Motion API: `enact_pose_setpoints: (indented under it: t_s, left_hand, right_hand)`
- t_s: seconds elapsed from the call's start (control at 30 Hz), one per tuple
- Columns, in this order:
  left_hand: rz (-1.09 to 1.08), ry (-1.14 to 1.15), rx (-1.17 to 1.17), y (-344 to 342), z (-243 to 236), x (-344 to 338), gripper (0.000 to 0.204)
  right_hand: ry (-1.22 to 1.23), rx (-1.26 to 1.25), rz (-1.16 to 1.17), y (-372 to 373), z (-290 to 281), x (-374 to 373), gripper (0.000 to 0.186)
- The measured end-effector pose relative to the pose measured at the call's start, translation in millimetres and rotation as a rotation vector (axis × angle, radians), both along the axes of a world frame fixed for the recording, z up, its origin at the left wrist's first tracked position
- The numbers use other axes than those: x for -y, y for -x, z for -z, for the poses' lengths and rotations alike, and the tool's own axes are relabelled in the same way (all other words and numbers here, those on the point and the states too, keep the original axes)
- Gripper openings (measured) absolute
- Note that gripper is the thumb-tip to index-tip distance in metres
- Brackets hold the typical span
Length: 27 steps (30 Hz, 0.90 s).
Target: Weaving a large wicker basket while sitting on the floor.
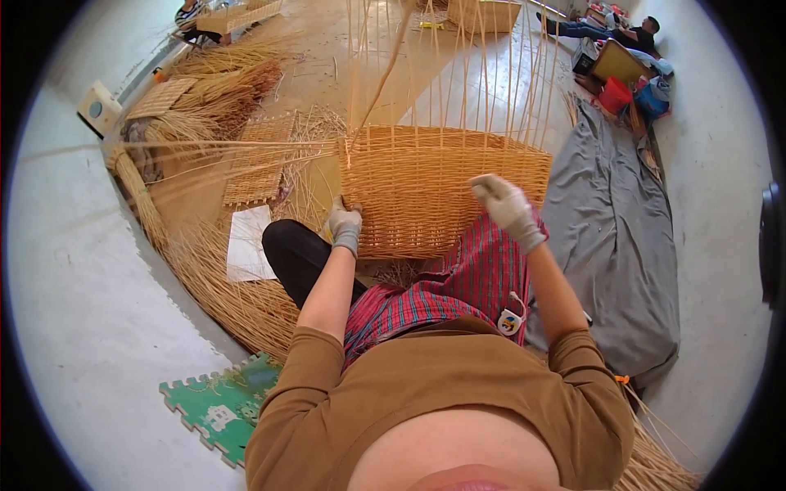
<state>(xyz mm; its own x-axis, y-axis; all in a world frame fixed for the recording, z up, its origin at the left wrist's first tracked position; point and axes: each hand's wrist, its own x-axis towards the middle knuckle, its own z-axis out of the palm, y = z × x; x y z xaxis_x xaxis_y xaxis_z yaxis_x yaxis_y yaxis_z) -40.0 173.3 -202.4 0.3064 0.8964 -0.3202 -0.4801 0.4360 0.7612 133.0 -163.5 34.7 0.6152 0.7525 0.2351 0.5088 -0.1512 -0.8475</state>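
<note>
A half-woven wicker basket (426, 196) stands before me, tan and boxy, with its woven wall facing me. Long upright canes (483, 90) rise from its top edge, and several loose strands (246, 146) stretch away from its upper left corner. With a pale work glove on, my left hand (345, 225) grips the basket's lower left edge. My right hand (508, 209), gloved too, is in front of the wall's right part, its fingers curled together. Whether it pinches anything is too small to make out.
Bundles of cane (237, 278) lie along the left wall, near a woven panel (258, 159) and a white sheet (250, 244). A grey cloth (614, 245) covers something long on the right. Beyond are a red bucket (614, 96) and two other people, one reclining (639, 37).
</note>
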Motion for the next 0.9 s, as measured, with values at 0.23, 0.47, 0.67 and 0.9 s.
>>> enact_pose_setpoints:
  t_s: [0.23,0.47,0.67,0.9]
  left_hand:
    - [0.080,-0.678,-0.703,-18.9,-87.3,21.9,0.036]
    - [-0.112,-0.708,-0.483,-42.7,-128.2,-8.3,0.010]
    - [-0.136,-0.472,0.153,-50.9,-131.1,-14.3,0.013]
    - [0.154,-0.354,0.389,-45.4,-106.0,2.8,0.018]
  right_hand:
    - [0.248,-0.070,-0.196,32.0,46.2,-53.9,0.026]
    - [0.366,0.130,-0.368,57.1,40.7,-122.1,0.028]
    - [0.330,0.214,-0.439,77.5,19.7,-162.5,0.026]
    - [-0.004,0.458,-0.291,86.8,-4.1,-219.0,0.027]
